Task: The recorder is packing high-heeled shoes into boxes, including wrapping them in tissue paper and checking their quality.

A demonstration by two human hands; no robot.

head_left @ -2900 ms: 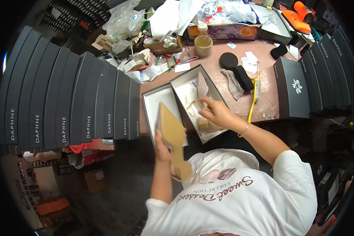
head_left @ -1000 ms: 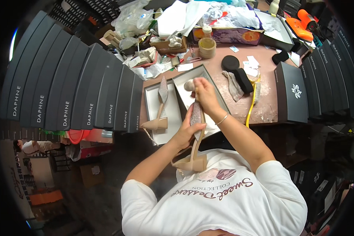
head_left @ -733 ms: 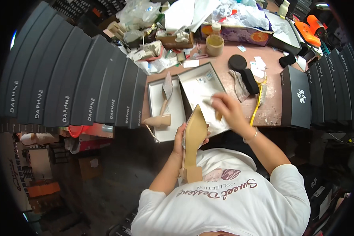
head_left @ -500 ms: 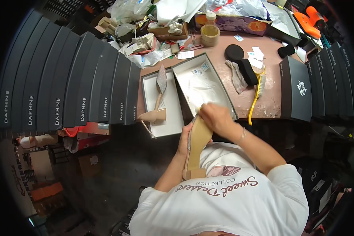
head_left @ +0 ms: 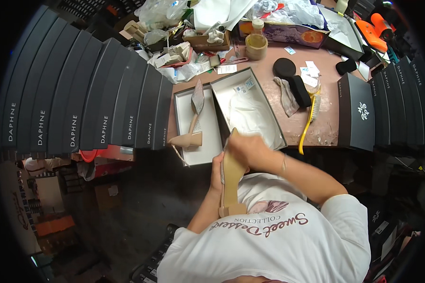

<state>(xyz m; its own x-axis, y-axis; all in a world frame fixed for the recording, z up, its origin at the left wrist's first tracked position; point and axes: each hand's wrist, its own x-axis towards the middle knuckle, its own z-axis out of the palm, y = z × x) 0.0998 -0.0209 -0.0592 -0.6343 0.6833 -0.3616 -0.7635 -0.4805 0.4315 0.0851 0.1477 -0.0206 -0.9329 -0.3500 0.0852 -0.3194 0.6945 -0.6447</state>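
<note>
Block-heeled shoe (head_left: 231, 184) near the paper-lined shoebox (head_left: 267, 111): left hand (head_left: 216, 175) grips it; right hand (head_left: 249, 152), grip unclear, seemingly cleans it; next calls for steadiness.

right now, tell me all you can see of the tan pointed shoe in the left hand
The tan pointed-toe shoe is turned sole up, its smooth, matte-looking underside facing the camera. The narrow toe points away from the person; the beige block heel is nearest the body, over the white printed T-shirt, contact unclear. A thin greyish strip of upper shows along the left edge; the rest is hidden. The left hand grips its left side; the blurred right hand covers part of the forefoot.
</note>
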